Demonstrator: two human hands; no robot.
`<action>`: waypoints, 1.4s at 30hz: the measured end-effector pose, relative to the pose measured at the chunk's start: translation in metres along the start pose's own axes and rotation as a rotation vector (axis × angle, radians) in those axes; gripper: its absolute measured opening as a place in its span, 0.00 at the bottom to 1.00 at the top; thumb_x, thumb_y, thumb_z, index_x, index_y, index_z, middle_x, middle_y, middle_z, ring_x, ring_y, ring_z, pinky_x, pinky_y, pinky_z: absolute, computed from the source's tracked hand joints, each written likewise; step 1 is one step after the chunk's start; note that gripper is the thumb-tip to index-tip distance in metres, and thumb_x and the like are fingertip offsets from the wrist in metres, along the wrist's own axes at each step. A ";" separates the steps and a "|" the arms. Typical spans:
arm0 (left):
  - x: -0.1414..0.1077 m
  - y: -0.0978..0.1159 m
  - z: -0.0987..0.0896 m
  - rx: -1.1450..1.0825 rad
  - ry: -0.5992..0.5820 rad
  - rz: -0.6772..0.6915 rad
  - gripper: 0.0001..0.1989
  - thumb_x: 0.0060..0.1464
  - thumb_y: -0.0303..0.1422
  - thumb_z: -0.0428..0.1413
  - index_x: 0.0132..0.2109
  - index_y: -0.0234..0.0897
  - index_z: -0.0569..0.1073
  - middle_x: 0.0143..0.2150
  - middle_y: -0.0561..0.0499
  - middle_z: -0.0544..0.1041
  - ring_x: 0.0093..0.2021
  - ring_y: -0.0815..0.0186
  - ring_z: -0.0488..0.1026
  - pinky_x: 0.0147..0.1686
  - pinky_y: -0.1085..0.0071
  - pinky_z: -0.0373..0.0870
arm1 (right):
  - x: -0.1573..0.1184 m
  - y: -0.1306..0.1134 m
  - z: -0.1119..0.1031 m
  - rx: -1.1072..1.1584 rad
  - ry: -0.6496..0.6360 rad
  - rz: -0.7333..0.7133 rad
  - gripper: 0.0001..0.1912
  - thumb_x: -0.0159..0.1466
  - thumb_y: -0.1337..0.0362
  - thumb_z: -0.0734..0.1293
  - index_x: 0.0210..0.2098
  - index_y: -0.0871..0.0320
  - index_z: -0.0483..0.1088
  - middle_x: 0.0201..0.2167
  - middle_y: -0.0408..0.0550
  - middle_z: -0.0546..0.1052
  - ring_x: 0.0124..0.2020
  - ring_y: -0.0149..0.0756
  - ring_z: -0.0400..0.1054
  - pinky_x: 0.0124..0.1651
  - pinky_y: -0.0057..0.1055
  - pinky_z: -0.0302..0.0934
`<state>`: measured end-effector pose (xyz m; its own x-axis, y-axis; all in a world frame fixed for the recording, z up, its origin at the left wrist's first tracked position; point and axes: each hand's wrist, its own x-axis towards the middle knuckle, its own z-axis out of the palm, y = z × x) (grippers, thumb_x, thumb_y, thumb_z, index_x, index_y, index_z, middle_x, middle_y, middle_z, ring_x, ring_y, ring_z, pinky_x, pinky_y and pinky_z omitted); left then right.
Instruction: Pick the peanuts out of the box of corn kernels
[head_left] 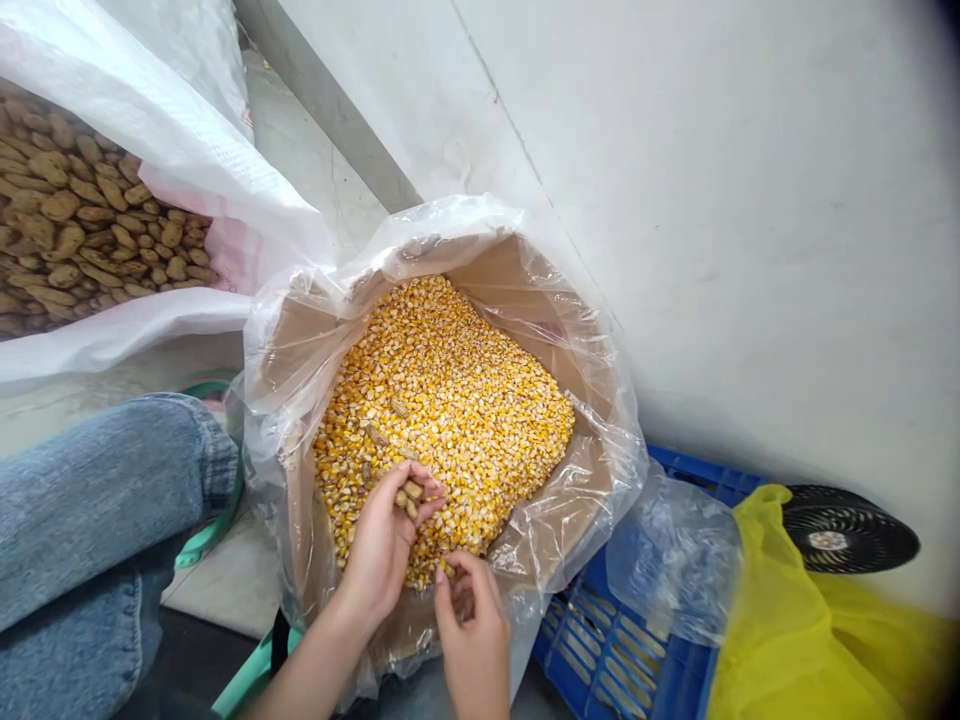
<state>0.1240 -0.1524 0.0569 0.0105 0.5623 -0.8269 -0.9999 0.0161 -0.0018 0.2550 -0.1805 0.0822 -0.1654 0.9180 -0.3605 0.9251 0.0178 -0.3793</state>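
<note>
My left hand is curled palm up around several unshelled peanuts, over the near part of the corn kernels. To its right, my right hand has its fingers bent and thumb near the index finger, at the near edge of the corn; whatever lies between those fingertips is too small to name. The corn fills a box lined with a clear plastic bag. A few loose peanuts lie on the corn beyond my left hand.
At the upper left stands a white sack of peanuts. A blue crate, clear plastic, yellow mesh and a black round basket are at the lower right. A denim-covered leg is on the left.
</note>
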 end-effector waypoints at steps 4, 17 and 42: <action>-0.009 -0.018 0.006 0.117 -0.059 -0.060 0.10 0.49 0.36 0.50 0.29 0.33 0.69 0.30 0.50 0.69 0.34 0.68 0.67 0.36 0.71 0.66 | -0.009 -0.012 -0.011 0.207 0.133 0.061 0.11 0.54 0.59 0.62 0.34 0.59 0.66 0.24 0.46 0.70 0.22 0.29 0.63 0.24 0.24 0.58; -0.009 0.030 0.002 -0.176 -0.017 0.015 0.07 0.49 0.30 0.49 0.25 0.34 0.65 0.24 0.55 0.66 0.25 0.74 0.66 0.23 0.79 0.66 | 0.014 -0.006 0.015 0.017 -0.075 -0.148 0.12 0.58 0.65 0.59 0.40 0.56 0.66 0.33 0.48 0.72 0.33 0.32 0.66 0.34 0.26 0.61; 0.000 0.029 -0.006 -0.125 0.086 0.117 0.05 0.48 0.31 0.50 0.27 0.34 0.67 0.24 0.54 0.68 0.28 0.72 0.68 0.31 0.74 0.68 | 0.017 -0.026 0.004 0.046 0.160 -0.228 0.09 0.55 0.66 0.62 0.37 0.58 0.64 0.34 0.49 0.68 0.36 0.33 0.64 0.36 0.30 0.61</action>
<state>0.0952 -0.1572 0.0537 -0.1013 0.4811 -0.8708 -0.9880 -0.1509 0.0315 0.2271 -0.1669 0.0819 -0.3081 0.9433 -0.1237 0.8531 0.2163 -0.4748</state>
